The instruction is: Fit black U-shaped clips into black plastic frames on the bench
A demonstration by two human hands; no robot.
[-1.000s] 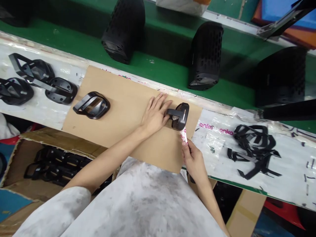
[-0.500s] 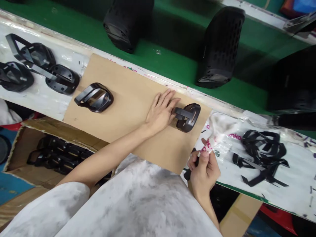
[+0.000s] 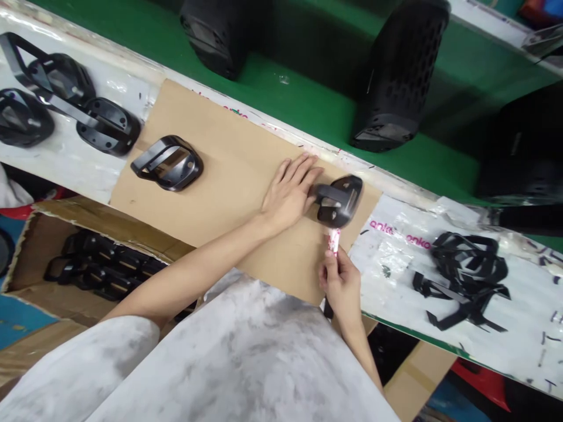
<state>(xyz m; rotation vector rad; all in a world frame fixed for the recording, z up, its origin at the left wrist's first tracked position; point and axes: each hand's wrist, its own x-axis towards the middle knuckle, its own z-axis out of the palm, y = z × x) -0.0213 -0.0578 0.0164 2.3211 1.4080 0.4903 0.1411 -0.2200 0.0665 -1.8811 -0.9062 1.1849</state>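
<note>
My left hand (image 3: 291,192) lies flat on a brown cardboard sheet (image 3: 229,170), fingers stretched out, its thumb side against the strap-like loop of a black plastic part (image 3: 341,202). That part rests near the sheet's right end and looks slightly blurred. My right hand (image 3: 341,281) is closed around a slim tool (image 3: 334,239) with a white-and-pink upper end and a dark lower end. The tool's tip meets the near edge of the black part; its exact kind is unclear. Toward the sheet's left end sits a similar black looped part (image 3: 169,164).
More black looped parts (image 3: 108,126) lie on the white bench at left. Loose black strips (image 3: 470,275) are piled at right. An open carton (image 3: 26,258) of black parts stands below left. Large black housings (image 3: 396,82) stand on the green surface (image 3: 285,99) behind.
My right hand has moved left and slightly up with the tool, whose white-and-pink end now reaches the black part. That part has shifted slightly right; my left hand stays nearly in place.
</note>
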